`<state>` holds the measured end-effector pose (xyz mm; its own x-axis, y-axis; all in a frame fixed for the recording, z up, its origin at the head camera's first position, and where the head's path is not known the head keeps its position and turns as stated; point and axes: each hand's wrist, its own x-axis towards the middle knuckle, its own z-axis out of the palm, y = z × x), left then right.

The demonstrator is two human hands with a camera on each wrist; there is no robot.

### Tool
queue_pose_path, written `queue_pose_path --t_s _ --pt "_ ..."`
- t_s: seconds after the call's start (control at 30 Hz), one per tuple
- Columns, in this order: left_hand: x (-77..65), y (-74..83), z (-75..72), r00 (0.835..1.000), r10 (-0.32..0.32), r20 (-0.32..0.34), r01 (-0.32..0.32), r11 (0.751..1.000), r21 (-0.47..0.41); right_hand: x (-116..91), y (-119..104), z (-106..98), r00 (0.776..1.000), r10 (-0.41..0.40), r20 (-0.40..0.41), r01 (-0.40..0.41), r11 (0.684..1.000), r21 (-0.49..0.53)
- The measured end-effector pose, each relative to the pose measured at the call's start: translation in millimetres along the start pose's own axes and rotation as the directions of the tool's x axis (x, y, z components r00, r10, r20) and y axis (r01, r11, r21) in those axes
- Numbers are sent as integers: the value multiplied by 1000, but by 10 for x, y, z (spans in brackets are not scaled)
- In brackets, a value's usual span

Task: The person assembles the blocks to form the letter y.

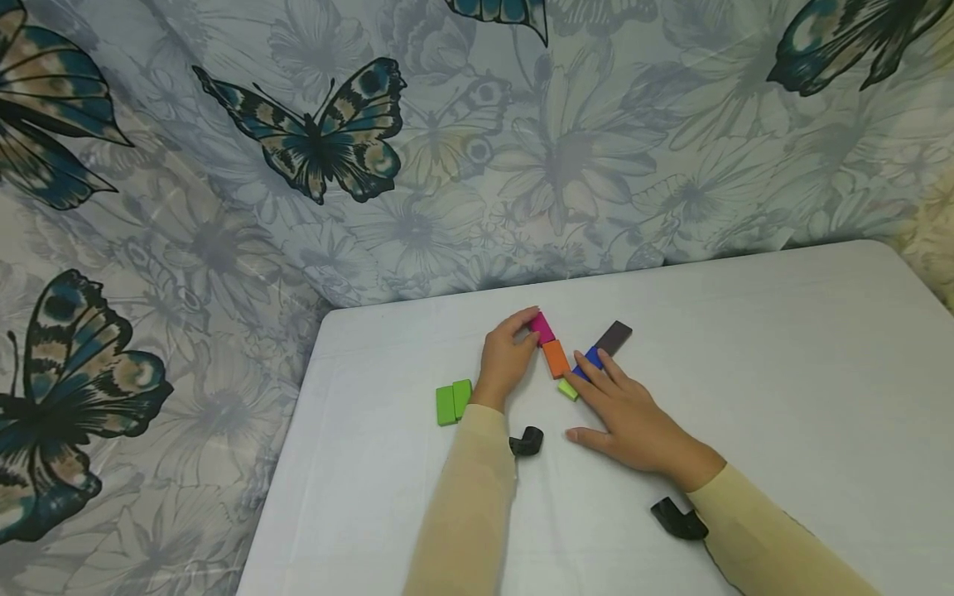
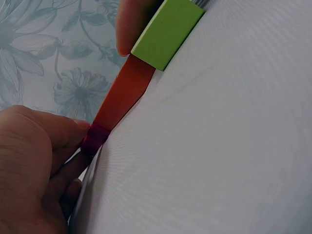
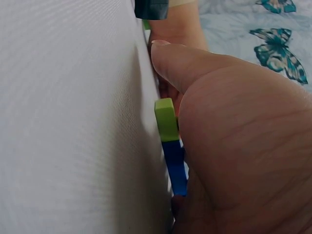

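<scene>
My left hand (image 1: 505,362) pinches the magenta block (image 1: 543,329) between thumb and fingers at the far end of a slanting row. An orange block (image 1: 556,359) follows it, end to end. Below lies a small yellow-green block (image 1: 568,390), where a second slanting row begins with a blue block (image 1: 588,362) and a dark grey block (image 1: 614,338). Together the rows form a V. My right hand (image 1: 633,420) is spread, its straight fingertips resting at the blue block and near the orange one. In the right wrist view the yellow-green block (image 3: 166,121) meets the blue one.
Two green blocks (image 1: 445,406) lie side by side left of my left wrist. A white-covered table (image 1: 782,372) carries everything, backed by a butterfly-print cloth (image 1: 447,232). Black wrist cameras (image 1: 527,442) jut from both sleeves.
</scene>
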<state>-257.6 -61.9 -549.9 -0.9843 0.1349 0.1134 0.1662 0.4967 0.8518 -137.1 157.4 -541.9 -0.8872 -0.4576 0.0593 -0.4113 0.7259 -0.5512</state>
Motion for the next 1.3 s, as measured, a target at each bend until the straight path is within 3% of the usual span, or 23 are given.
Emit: queue_pose_path --t_s 0.63,0.9,1.07,1.3 --pt "15 34 12 999 -4 39 3 1000 25 8 -8 6 1000 -2 2 2 1000 -5" --pt "17 34 28 999 31 41 -31 1000 2 -23 -14 -15 1000 -2 3 2 1000 -7" --pt "-1 35 36 999 37 4 -37 999 -40 -47 -14 -36 1000 -2 6 2 1000 -13" --pt "-56 29 23 995 -11 -96 -3 991 -136 -51 -1 -62 1000 0 -21 1 997 71"
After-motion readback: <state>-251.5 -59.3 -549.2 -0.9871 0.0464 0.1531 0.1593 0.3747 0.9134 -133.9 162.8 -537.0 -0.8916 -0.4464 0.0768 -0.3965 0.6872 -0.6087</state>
